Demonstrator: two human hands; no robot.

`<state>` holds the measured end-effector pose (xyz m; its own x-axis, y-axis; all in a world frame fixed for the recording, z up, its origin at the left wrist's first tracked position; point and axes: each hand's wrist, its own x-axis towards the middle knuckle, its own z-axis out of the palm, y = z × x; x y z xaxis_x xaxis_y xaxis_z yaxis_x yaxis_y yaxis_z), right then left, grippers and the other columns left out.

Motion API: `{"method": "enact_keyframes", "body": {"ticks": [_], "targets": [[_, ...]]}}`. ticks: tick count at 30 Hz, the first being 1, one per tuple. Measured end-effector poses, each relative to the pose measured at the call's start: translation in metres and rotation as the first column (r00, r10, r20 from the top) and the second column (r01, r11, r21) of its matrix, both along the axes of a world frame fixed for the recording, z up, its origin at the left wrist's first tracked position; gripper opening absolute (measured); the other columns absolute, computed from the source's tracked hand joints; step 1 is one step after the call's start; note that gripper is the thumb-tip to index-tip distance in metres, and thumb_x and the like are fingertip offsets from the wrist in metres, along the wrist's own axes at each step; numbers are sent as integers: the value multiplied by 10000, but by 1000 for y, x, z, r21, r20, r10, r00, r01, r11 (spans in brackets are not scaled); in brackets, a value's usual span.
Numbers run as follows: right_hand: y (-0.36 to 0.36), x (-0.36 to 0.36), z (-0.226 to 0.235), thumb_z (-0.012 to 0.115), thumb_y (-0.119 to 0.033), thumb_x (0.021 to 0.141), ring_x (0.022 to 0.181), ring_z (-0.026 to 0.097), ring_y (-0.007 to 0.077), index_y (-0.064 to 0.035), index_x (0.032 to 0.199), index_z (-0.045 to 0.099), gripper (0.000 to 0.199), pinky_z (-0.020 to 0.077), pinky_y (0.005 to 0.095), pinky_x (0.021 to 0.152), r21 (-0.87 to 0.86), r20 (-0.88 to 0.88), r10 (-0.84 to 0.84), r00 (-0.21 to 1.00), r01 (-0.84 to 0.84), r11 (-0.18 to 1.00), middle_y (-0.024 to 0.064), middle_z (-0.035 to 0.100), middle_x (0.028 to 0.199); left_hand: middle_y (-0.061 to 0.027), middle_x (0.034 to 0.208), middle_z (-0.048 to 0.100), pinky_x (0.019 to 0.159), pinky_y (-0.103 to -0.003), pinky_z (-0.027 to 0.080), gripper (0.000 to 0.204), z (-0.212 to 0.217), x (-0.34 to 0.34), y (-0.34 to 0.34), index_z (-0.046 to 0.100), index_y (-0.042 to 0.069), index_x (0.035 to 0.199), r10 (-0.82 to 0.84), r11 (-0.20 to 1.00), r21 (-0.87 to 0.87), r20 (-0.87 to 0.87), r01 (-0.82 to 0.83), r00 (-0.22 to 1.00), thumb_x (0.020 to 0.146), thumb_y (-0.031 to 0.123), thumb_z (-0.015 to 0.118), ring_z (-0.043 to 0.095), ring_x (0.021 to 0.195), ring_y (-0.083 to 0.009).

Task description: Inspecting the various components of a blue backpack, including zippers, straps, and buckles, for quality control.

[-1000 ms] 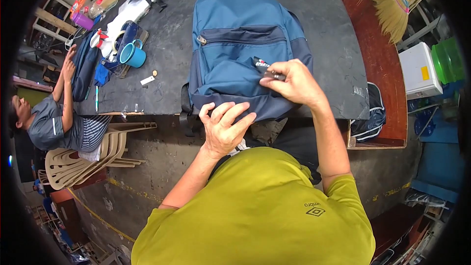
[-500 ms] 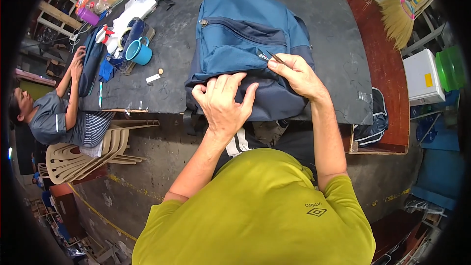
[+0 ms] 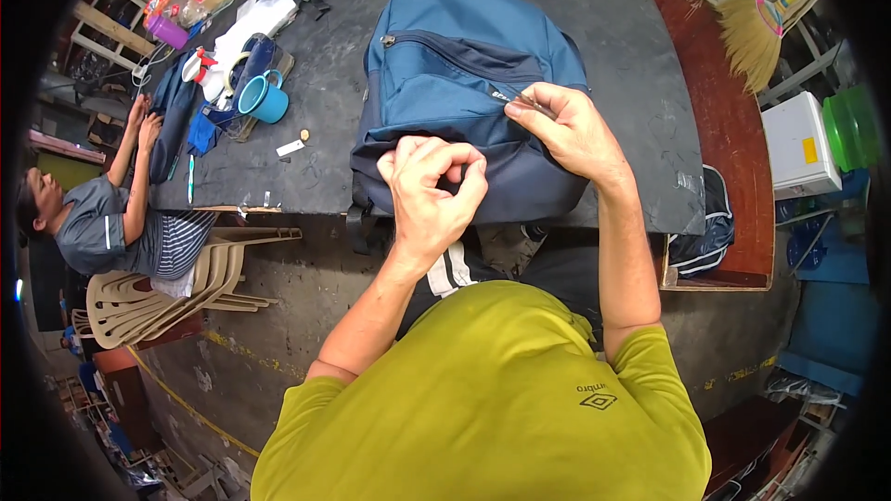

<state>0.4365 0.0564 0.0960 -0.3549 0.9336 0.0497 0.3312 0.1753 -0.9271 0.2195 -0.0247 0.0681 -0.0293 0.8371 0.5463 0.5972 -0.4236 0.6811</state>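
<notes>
A blue and dark navy backpack [image 3: 464, 14] lies on the black table in front of me, its front pocket zipper [image 3: 445, 51] facing up. My left hand [image 3: 429, 181] is at the near left part of the bag, thumb and forefinger pinched and the other fingers curled. Whatever lies in that pinch is too small to make out. In my right hand [image 3: 571, 130] is a small, thin metal tool [image 3: 541, 108], mostly covered by the fingers; its exact kind is not clear. That hand is beside a small label [image 3: 501, 96] on the bag's front.
To the left on the table [image 3: 325, 130] are a blue mug [image 3: 264, 100], a spray bottle [image 3: 206, 74] and a small white piece [image 3: 290, 147]. A co-worker [image 3: 121, 223] sits by stacked chairs [image 3: 158, 301] at the left. A broom [image 3: 754, 32] hangs at the right.
My left fingers, spread over the bag before, have curled into a pinch. My right hand has shifted slightly right with the metal tool. The backpack's front fabric has moved a little.
</notes>
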Motion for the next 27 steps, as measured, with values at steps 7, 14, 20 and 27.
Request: {"method": "enact_keyframes", "body": {"ticks": [7,14,20,27], "targets": [[-22,-4,22,806,-216,988,702,506,75,0,985,737,226,450,297,637,187,213,-130,968,90,978,47,615,719,-40,885,650,853,-313,465,84,-2,-16,-16,761,24,915,-302,919,-40,569,393,765,851,-2,809,560,880,-152],[-57,-15,34,778,-197,1026,750,525,70,-3,1141,689,243,455,262,678,350,64,-290,955,251,903,13,647,825,-75,1068,694,873,-336,473,157,19,-20,-30,777,95,964,-258,966,95,267,241,928,838,26,838,649,975,-211],[-109,-22,-7,818,-89,984,798,550,76,-8,1257,623,344,477,248,732,359,-156,-273,949,312,880,0,631,948,-74,1066,781,951,-388,468,144,38,-21,-32,747,81,977,-221,962,133,-126,237,967,861,11,798,684,1006,-246],[-125,-22,-35,976,-165,800,730,609,125,-53,1134,702,447,491,295,739,354,-135,-343,930,368,860,23,662,856,-94,1007,680,922,-316,493,70,2,-21,-37,641,27,997,-277,894,-187,484,407,830,977,-15,692,623,955,-183]]}}
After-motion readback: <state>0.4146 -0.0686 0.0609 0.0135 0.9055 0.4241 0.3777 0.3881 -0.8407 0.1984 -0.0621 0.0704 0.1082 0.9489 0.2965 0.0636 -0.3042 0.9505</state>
